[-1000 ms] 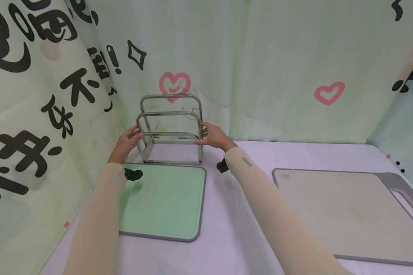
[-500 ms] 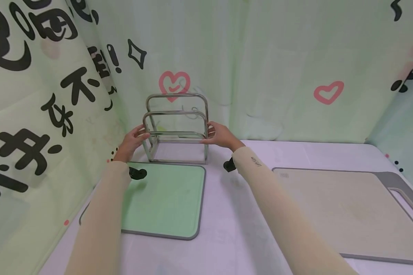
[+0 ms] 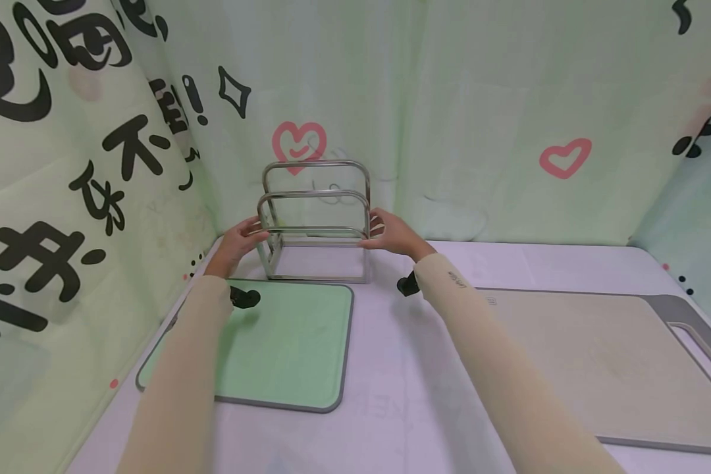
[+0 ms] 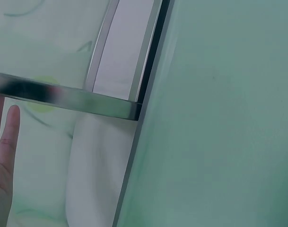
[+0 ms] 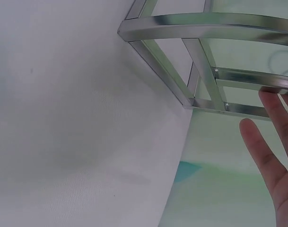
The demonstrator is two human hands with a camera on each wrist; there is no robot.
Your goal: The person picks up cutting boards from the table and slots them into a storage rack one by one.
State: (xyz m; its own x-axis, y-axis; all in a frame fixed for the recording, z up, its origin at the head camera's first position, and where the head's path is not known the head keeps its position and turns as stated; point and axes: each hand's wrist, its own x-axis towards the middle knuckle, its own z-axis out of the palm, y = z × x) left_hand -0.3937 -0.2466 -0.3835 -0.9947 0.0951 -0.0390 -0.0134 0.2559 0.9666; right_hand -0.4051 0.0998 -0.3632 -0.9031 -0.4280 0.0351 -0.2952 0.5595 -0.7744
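A silver metal rack (image 3: 316, 193) with three rounded hoops stands at the back of the table, behind a green cutting board (image 3: 293, 342). My left hand (image 3: 236, 245) holds the rack by its left side, thumb in front. On the opposite side my right hand (image 3: 398, 236) holds it with the thumb at the front post and the fingers further back. In the right wrist view, fingertips (image 5: 269, 97) meet a rear bar of the rack (image 5: 229, 26). The left wrist view shows fingers (image 4: 9, 132) behind a metal upright (image 4: 63, 94); part of that hand is out of frame.
A larger beige cutting board (image 3: 592, 362) with a grey handle end lies on the right of the lilac table (image 3: 385, 368). A pale green printed curtain (image 3: 474, 99) rises behind the rack and along the left side.
Both hands have moved the rack to the right along the back of the table, keeping their hold on its sides. The two cutting boards have stayed in place.
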